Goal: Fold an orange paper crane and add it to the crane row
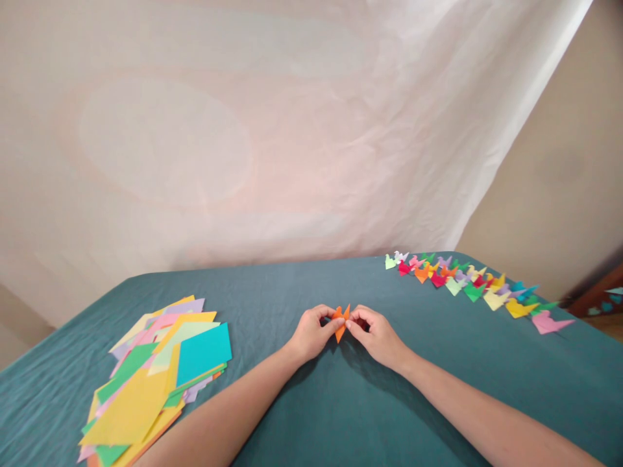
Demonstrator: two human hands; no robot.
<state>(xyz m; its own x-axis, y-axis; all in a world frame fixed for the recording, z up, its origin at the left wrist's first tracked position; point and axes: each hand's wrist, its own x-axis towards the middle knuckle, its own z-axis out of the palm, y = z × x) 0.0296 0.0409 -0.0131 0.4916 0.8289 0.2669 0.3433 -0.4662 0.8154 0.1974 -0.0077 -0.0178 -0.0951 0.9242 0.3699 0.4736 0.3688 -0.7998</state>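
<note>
An orange folded paper crane [339, 329] is held between my two hands, above the middle of the dark green cloth. It has two pointed tips upward and one point downward. My left hand [314, 331] pinches its left side between thumb and fingers. On the other side, my right hand [374, 332] pinches the paper near its centre, fingers curled. The fingertips cover parts of the folds.
Loose coloured paper sheets [141, 383] lie in a spread pile on the left, a blue sheet [204, 352] on top. Rows of finished small paper cranes [472, 291] stand at the back right. A green cloth [302, 415] covers the table; a pale curtain [292, 130] hangs behind.
</note>
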